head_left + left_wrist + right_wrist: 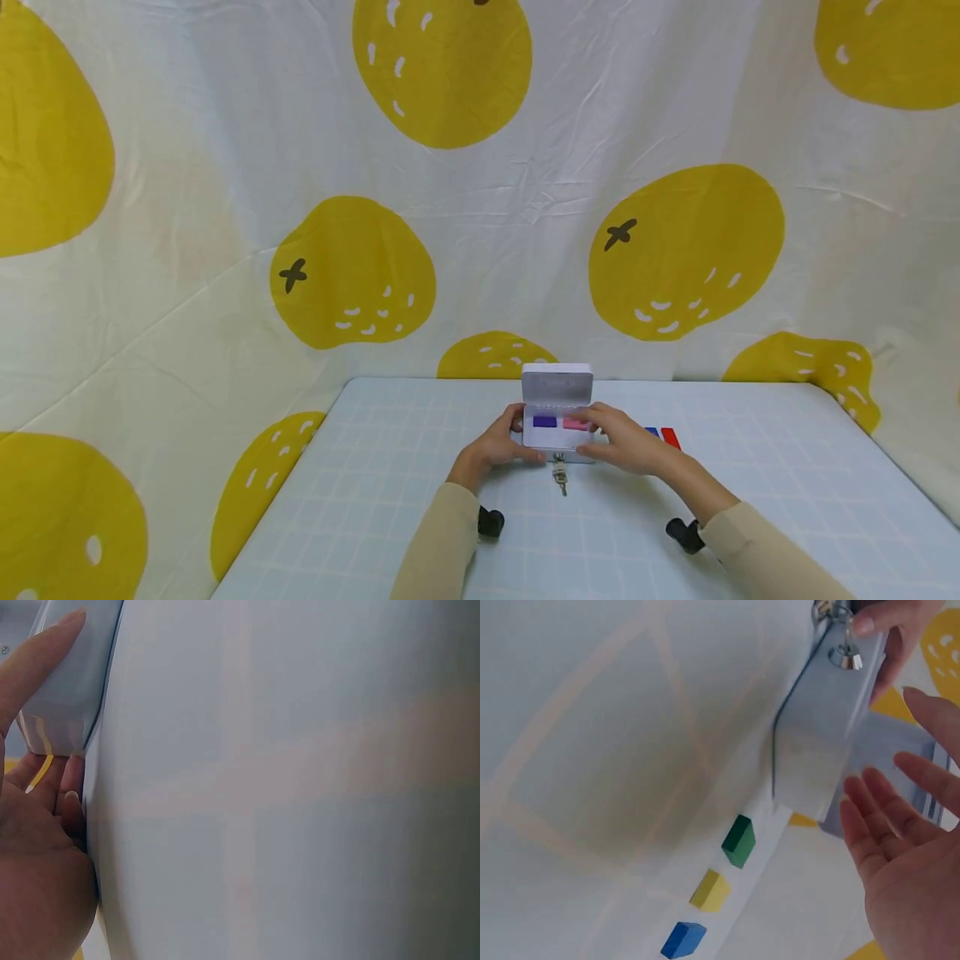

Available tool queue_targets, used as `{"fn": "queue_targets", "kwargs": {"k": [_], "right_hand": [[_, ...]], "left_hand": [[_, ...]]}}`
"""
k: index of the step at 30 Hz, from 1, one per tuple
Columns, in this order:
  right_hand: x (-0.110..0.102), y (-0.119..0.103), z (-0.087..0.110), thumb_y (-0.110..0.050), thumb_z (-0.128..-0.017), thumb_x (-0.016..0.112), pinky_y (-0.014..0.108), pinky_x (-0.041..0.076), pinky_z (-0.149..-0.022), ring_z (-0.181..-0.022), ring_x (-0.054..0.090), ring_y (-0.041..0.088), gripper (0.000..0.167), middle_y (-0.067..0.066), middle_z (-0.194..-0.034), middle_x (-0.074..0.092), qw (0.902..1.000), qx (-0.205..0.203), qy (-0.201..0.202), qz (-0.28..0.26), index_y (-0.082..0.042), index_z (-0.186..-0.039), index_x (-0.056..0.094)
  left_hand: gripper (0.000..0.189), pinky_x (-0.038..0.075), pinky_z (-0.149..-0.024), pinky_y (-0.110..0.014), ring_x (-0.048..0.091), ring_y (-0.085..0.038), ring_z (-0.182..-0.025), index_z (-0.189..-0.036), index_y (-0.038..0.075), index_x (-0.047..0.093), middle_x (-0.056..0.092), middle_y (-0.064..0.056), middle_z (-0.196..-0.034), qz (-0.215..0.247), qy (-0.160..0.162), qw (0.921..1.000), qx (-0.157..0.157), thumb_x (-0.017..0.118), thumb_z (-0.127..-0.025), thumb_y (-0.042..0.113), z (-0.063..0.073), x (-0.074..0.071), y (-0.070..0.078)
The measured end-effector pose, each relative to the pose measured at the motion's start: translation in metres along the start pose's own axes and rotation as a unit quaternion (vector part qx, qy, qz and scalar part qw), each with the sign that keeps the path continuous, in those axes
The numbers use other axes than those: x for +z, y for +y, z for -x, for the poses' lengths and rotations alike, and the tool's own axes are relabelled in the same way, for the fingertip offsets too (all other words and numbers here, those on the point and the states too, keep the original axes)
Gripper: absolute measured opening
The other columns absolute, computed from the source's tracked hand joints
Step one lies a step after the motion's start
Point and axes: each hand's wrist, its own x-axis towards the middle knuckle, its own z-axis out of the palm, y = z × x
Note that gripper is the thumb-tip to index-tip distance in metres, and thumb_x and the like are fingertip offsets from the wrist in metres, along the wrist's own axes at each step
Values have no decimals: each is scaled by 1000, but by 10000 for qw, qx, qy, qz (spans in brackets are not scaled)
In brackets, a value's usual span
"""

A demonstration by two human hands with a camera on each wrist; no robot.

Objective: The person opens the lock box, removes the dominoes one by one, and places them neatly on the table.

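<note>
A small white metal cash box [540,442] stands on the table with its lid [557,387] raised. Keys [561,477] hang from the lock at its front. Inside lie a purple block [545,422] and a pink block [576,423]. My left hand [498,442] grips the box's left end, thumb [45,664] along the front wall and fingers behind the end. Over the right end is my right hand [622,442], its fingertips overlapping the pink block in the head view. In the right wrist view that hand's fingers [885,802] are spread and loosely bent, holding nothing.
Right of the box, partly behind my right forearm, a red block [670,437] lies on the table. The right wrist view shows a green block [739,841], a yellow block [711,891] and a blue block [683,940] in a row. A fruit-print cloth [480,267] hangs behind.
</note>
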Motion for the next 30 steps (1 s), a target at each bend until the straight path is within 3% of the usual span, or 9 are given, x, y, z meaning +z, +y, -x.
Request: {"fn": "queue_targets", "kwargs": {"k": [18, 30], "right_hand": [[23, -1, -32, -22, -95, 75, 54, 48, -103, -121, 58, 35, 52, 17, -132, 59, 9983, 572, 46, 46, -4, -140, 58], [37, 0, -50, -15, -95, 73, 47, 51, -94, -101, 58, 27, 45, 15, -120, 65, 9987, 436, 150, 229, 2, -135, 61]], "left_hand": [[96, 38, -107, -49, 49, -24, -114, -150, 22, 43, 55, -1, -126, -76, -6, 9999, 69, 96, -71, 19, 2, -2, 2], [94, 39, -103, -45, 48, -22, -112, -150, 23, 42, 53, 0, -123, -267, 7, 9996, -28, 96, -72, 22, 0, -1, 0]]}}
